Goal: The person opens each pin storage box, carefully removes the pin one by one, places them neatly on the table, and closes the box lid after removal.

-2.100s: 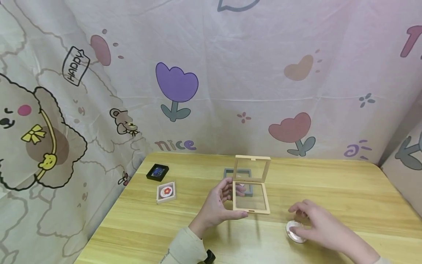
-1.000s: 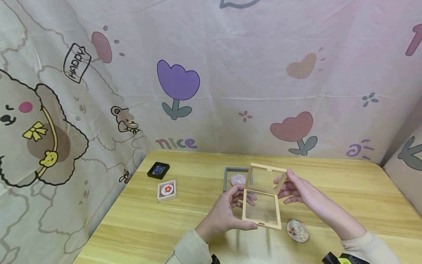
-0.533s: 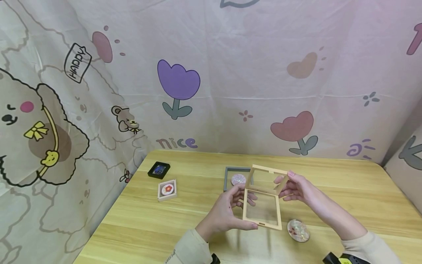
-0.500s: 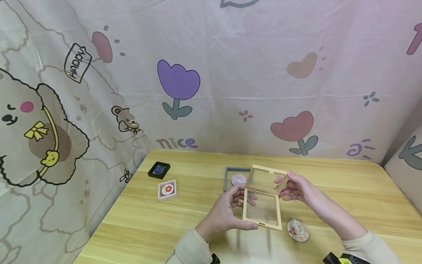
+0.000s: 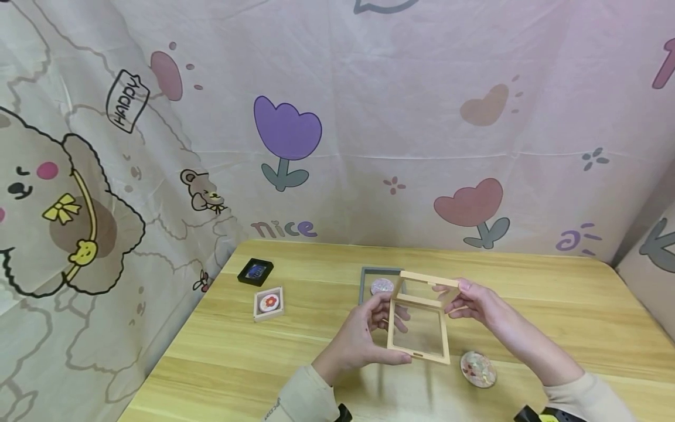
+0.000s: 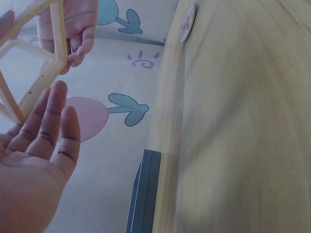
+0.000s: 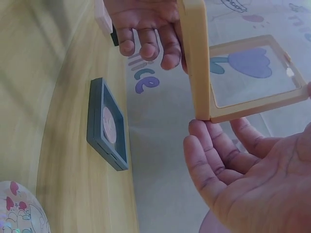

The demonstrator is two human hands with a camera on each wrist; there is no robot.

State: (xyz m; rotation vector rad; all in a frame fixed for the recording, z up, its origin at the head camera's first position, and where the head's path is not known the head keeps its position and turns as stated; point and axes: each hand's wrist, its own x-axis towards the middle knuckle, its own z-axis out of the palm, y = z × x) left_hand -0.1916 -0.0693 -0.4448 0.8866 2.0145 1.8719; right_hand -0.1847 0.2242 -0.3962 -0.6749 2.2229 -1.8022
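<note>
A yellow-beige hinged display frame [image 5: 422, 334] with clear film panes is held above the table, its two halves spread apart at the hinge. My left hand [image 5: 358, 334] grips the lower half by its left side, thumb along the front edge. With my right hand [image 5: 485, 305] I pinch the right edge of the upper half, which leans back. No item lies between the panes. A round patterned disc [image 5: 478, 369] rests on the table below my right hand; its printed face shows in the right wrist view.
Behind my left hand, a grey frame [image 5: 362, 287] holds a pale round disc [image 5: 382, 286]. At the left lie a black frame [image 5: 255, 272] with a blue item and a pale pink frame [image 5: 269, 316] with a red-flower disc [image 5: 269, 302]. A printed curtain hangs behind the wooden table [image 5: 221, 357].
My right hand has let go of the round disc and come up to the display frame. The frame has shifted right, and its upper half now tilts lower towards the lower half.
</note>
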